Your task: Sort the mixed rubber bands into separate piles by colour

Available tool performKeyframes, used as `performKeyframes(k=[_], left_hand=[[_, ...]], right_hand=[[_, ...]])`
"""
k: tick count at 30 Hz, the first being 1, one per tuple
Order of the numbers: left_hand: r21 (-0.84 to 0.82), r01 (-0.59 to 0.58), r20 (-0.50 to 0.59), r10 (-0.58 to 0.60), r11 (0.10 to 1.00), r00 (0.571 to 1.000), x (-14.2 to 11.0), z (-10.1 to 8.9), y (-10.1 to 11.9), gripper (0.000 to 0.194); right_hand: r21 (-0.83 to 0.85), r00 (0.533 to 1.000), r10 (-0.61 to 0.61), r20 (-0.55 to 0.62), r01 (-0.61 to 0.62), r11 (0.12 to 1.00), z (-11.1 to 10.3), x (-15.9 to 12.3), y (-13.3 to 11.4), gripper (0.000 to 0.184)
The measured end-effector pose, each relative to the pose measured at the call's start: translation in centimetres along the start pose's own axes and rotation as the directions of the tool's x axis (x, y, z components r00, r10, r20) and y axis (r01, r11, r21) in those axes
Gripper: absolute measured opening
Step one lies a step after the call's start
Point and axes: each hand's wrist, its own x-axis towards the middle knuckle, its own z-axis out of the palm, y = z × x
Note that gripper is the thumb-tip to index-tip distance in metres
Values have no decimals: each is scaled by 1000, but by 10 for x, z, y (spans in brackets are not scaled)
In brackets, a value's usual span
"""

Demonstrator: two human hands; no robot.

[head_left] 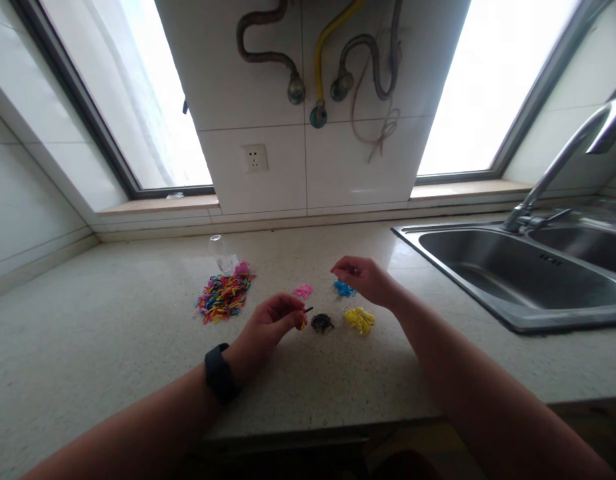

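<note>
My left hand (274,321), with a dark band on its wrist, pinches a few small rubber bands (304,323); red, yellow and a black end stick out at the fingertips. It is just left of a small heap of black rubber bands (322,324). My right hand (364,277) hovers above the blue rubber bands (344,289), fingertips pressed together; whatever they hold is too small to make out. Yellow rubber bands (359,321) lie below it, nearer to me. Pink rubber bands (303,291) form another heap between the hands.
A large mixed heap of coloured rubber bands (225,299) lies left, with a clear plastic container (217,245) and a pink item (242,269) behind it. At right is a steel sink (488,319) with a tall faucet (563,153). A tiled wall with pipes backs the counter (138,347).
</note>
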Motion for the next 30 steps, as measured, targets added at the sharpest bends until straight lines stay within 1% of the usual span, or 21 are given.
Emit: performKeyframes(k=[3, 6, 9, 12, 16, 21, 30], left_hand=[[18, -19, 0, 19, 1000, 1000, -1, -7, -3, 17], [27, -27, -13, 27, 999, 1000, -1, -9, -3, 16], [28, -36, -11, 37, 999, 999, 0, -10, -4, 15], [11, -36, -7, 36, 999, 999, 0, -10, -5, 15], [-6, -32, 5, 32, 999, 999, -1, -10, -3, 16], [24, -36, 1, 36, 999, 999, -1, -10, -3, 16], [40, -30, 0, 30, 999, 1000, -1, -9, -3, 16]], right_hand=[[57, 994, -52, 99, 47, 997, 12, -8, -26, 25], [103, 980, -103, 170, 86, 991, 20, -13, -45, 21], [136, 958, -144, 247, 113, 984, 26, -15, -53, 19], [146, 939, -170, 301, 130, 981, 31, -14, -54, 19], [130, 940, -178, 290, 146, 981, 34, -13, -50, 12], [130, 948, -194, 253, 165, 978, 35, -13, -48, 13], [124, 952, -184, 245, 157, 980, 34, -13, -50, 13]])
